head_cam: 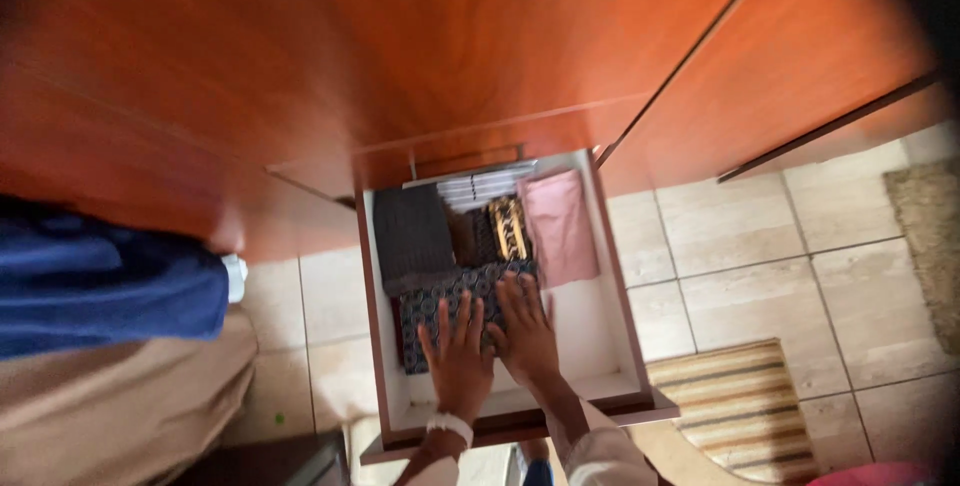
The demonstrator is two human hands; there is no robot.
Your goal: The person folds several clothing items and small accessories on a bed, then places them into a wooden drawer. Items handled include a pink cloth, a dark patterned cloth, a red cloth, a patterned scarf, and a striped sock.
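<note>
Hands — left hand [457,346], right hand [523,324] — lay flat, fingers apart, pressing the patterned folded cloth [452,298] down near the drawer [614,331]'s front edge.

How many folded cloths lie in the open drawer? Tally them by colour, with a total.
Dark grey folded cloth: 1
Pink folded cloth: 1
White striped folded cloth: 1
Brown-and-gold patterned cloth: 1
Blue circle-patterned cloth, under the left hand and right hand: 1
Total: 5
</note>
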